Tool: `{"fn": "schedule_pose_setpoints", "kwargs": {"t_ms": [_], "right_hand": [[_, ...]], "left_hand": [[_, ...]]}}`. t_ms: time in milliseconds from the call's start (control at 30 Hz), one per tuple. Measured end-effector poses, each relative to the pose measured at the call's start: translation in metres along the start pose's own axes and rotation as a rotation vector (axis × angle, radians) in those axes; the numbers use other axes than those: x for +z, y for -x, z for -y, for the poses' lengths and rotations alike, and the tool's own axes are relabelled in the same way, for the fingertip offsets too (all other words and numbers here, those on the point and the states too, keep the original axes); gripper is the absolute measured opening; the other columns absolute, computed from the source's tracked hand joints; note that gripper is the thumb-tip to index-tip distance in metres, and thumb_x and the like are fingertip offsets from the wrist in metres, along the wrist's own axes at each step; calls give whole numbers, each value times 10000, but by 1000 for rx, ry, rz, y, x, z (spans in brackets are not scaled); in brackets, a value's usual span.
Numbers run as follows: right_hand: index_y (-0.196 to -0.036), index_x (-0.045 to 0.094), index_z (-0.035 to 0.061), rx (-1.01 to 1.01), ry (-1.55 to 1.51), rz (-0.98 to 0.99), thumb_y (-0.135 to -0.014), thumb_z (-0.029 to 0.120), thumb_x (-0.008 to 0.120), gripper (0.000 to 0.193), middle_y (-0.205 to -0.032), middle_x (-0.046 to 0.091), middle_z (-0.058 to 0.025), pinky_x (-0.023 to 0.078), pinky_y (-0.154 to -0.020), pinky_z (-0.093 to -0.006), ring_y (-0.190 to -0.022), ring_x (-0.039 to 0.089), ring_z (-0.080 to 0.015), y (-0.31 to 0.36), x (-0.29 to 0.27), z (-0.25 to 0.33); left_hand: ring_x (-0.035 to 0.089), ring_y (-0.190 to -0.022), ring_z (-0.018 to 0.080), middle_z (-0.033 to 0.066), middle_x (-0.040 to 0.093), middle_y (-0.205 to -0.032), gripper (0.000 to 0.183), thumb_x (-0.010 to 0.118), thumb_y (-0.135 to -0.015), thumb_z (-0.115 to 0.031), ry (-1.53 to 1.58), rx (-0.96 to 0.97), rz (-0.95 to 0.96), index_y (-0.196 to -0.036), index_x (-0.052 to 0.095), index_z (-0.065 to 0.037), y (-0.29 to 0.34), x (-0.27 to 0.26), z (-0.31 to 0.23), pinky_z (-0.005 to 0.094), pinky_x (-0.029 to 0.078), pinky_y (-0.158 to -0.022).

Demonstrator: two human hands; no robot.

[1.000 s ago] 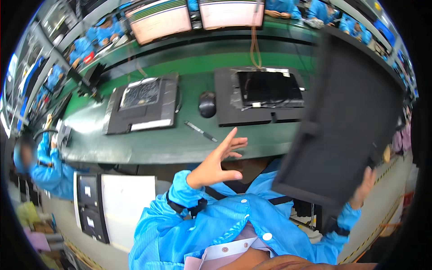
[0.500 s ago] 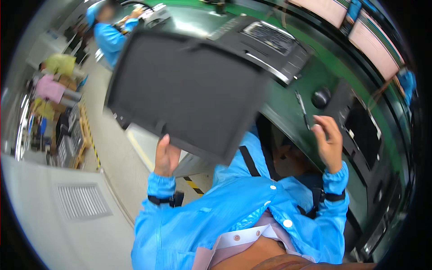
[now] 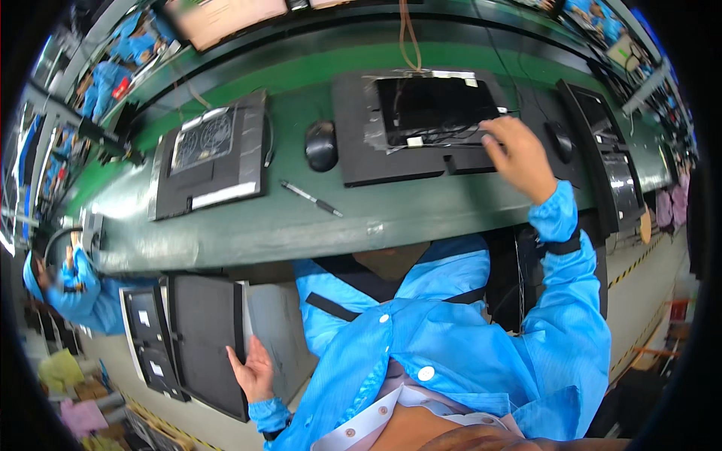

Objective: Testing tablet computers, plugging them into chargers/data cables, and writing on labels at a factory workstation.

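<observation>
A large black foam tray point(image 3: 210, 338) lies on the left, below the bench edge, overlapping other black pieces. Beside its right edge is my left hand point(image 3: 257, 370), open, palm up and thumb apart, with nothing in it. On the bench ahead, a dark flat display panel point(image 3: 436, 105) rests on a black foam block point(image 3: 361, 161), with small white tabs at its edges. My right hand point(image 3: 520, 154) reaches over the panel's lower right corner, fingers apart, near a thin cable. Whether the fingertips touch the panel cannot be made out.
Left on the green bench point(image 3: 248, 237) sits another foam block point(image 3: 169, 192) with a framed panel. A black mouse point(image 3: 322, 146) and a pen point(image 3: 310, 198) lie between the blocks. A second mouse point(image 3: 559, 141) and more panels point(image 3: 620, 180) are at right. A co-worker point(image 3: 75, 293) sits far left.
The black tray, held up by my left hand before, now lies low at the left, and that hand is off it. My view has swung right. My right hand has moved to the display panel.
</observation>
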State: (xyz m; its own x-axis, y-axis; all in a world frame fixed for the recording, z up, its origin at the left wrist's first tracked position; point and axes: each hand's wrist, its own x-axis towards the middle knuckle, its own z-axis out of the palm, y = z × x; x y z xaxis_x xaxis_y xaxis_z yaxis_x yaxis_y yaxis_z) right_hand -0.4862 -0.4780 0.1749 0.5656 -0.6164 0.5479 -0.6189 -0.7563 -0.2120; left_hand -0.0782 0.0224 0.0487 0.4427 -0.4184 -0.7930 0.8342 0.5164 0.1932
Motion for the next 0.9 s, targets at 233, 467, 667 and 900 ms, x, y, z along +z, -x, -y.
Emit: {"fn": "schedule_pose_setpoints", "kwargs": {"t_ms": [233,467,667,900], "right_hand": [[-1145,685,35,103,156,209,-892,95,621,267,-1179,637,-151,485,-947,-449,-1121,593,-356,-17,6,-117],[-1009,712,17,-50,-73,291,-887,128,663,173,-1065,649,-125,487,-920,-418,-1038,606,-336,-41,-5,-141],[-983,624,28,-2,-24,510,-911,136,628,130,-1035,652,-170,486,-890,-450,-1020,610,-377,-54,-42,-113],[-946,634,3,78,-46,426,-881,170,671,183,-790,693,-158,523,-674,-406,-764,700,-311,-45,-92,-54]], "left_hand": [[704,-932,264,191,703,-1085,384,532,-1027,-251,-1414,271,727,-1280,568,36,30,161,125,364,555,-881],[397,-1406,407,263,485,-1431,747,704,-887,-380,-2124,1411,1514,-1429,447,64,15,296,302,550,254,-1185],[301,-1451,436,280,385,-1503,879,722,-841,-417,-2176,1697,1332,-1489,354,51,-14,339,387,648,223,-1157],[544,-1224,393,218,562,-1284,589,682,-731,-47,-1739,1991,1573,-1299,543,28,-22,345,377,466,449,-1018]]}}
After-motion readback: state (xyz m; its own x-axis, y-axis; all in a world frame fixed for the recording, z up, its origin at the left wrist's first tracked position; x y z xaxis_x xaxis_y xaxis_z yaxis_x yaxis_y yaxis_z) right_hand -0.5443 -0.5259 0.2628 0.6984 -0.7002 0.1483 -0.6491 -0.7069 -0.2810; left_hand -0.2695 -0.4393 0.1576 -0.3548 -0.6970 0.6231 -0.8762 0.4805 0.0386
